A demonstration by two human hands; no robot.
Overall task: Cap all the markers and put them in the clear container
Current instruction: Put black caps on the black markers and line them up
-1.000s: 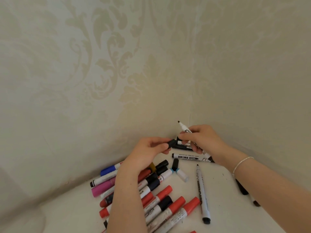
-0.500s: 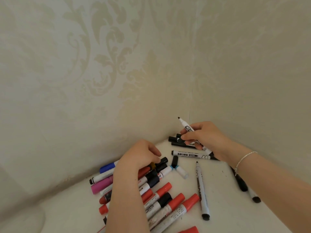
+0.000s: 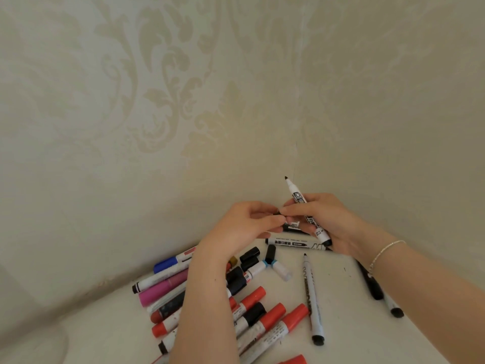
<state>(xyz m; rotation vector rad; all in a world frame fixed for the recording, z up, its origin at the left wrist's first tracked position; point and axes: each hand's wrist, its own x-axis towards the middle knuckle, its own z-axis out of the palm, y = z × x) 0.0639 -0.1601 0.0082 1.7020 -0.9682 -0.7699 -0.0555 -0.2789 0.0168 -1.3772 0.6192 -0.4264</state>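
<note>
Head view is showing you gripping an uncapped white marker in your right hand, fingers curling round the barrel, its black tip pointing up toward the far wall corner. Your left hand is meeting it, fingertips pinching something small and dark that is too hidden to name. Loose markers are lying scattered on the white surface near you, under your left forearm.

A white surface set in a wall corner carries scattered markers: red-capped ones in front, a pink one left, an uncapped white one right.
</note>
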